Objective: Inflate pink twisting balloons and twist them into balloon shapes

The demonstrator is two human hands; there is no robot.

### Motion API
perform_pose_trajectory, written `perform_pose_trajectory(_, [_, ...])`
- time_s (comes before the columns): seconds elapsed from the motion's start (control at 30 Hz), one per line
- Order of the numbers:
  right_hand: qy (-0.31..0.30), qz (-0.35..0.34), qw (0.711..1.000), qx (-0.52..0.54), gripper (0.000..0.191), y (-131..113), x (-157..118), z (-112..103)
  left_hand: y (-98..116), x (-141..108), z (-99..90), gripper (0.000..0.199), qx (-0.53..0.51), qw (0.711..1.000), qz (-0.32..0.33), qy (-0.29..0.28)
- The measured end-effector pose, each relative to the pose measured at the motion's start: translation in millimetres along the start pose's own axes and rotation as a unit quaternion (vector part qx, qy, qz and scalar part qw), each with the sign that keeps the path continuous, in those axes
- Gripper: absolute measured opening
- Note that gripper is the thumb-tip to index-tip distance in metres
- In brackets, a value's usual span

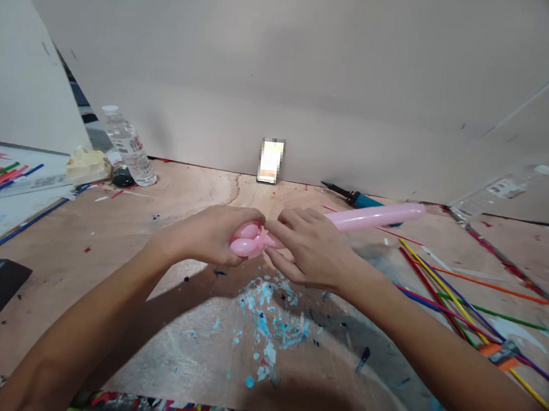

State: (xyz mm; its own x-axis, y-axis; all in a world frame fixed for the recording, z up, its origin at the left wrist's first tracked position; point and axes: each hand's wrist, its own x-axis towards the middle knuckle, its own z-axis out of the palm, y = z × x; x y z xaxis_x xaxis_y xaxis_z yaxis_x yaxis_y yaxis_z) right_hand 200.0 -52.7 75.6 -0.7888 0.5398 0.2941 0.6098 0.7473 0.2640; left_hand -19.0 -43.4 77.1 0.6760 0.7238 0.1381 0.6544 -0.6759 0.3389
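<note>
Between my hands is a long pink modelling balloon [378, 217], with small twisted bubbles at its left end and a long straight part reaching out to the right. My left hand [215, 231] is closed round the bubbles, its thumb above them. Just right of the twist, my right hand [307, 246] grips the balloon's narrow neck between thumb and fingers. The straight part passes behind my right hand and rises a little toward its tip. Both hands are held above the paint-stained wooden table [189, 325].
A phone [271, 161] leans against the back wall. Left of it stands a tilted water bottle [129, 146]; another bottle [498, 191] leans at the right. A blue and black hand pump [358, 198] lies behind my right hand. Several uninflated balloons [461, 302] lie at the right.
</note>
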Motion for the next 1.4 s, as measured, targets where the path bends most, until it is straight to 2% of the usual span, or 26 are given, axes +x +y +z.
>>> perform_pose_trajectory(0.07, [0.002, 0.000, 1.000, -0.001, 0.032, 1.2, -0.6, 1.1, 0.7, 0.0, 1.5, 0.055, -0.008, 1.000, -0.018, -0.007])
perform_pose_trajectory(0.2, [0.004, -0.004, 1.000, 0.020, 0.026, 5.5, -0.4, 2.3, 2.8, -1.9, 1.0, 0.050, -0.039, 0.999, -0.015, -0.034])
perform_pose_trajectory(0.4, [0.023, 0.000, 0.999, 0.039, 0.025, 7.5, -2.7, 2.1, 4.6, -5.3, -5.7, 0.052, -0.116, 0.993, 0.005, -0.037])
perform_pose_trajectory(0.53, [0.041, 0.010, 0.998, 0.039, 0.028, 4.1, -4.8, 2.6, -1.5, -5.3, -8.5, 0.060, -0.190, 0.980, 0.042, -0.035])
perform_pose_trajectory(0.67, [0.044, 0.024, 0.998, 0.035, 0.028, 0.8, -5.7, 2.0, -10.7, -3.7, -9.6, 0.057, -0.221, 0.970, 0.094, -0.036])
perform_pose_trajectory(0.8, [0.024, 0.048, 0.995, 0.080, 0.032, -4.4, -5.2, -2.2, -17.8, -2.2, -9.2, 0.048, -0.269, 0.954, 0.123, -0.047])
perform_pose_trajectory(0.97, [-0.038, 0.129, 0.976, 0.173, 0.034, -13.0, -4.5, -11.2, -27.9, 1.9, -2.8, 0.043, -0.358, 0.925, 0.113, -0.053])
perform_pose_trajectory(1.17, [-0.099, 0.181, 0.927, 0.314, 0.035, -17.4, -7.7, -14.4, -39.8, 5.5, 3.7, 0.035, -0.396, 0.911, 0.101, -0.055])
perform_pose_trajectory(1.27, [-0.100, 0.198, 0.893, 0.393, 0.038, -14.6, -7.3, -8.3, -48.0, 3.0, 3.5, 0.037, -0.427, 0.902, 0.068, -0.003])
perform_pose_trajectory(1.33, [-0.109, 0.203, 0.848, 0.477, 0.040, -10.6, -5.0, -1.9, -53.3, 1.0, 3.2, 0.040, -0.461, 0.886, 0.037, 0.039])
perform_pose_trajectory(1.37, [-0.126, 0.200, 0.808, 0.539, 0.040, -8.2, -3.3, 1.7, -55.3, 0.3, 3.3, 0.042, -0.477, 0.877, 0.027, 0.053])
perform_pose_trajectory(1.4, [-0.150, 0.194, 0.752, 0.612, 0.041, -5.8, -1.6, 5.4, -56.5, -0.2, 3.6, 0.044, -0.491, 0.869, 0.020, 0.062])
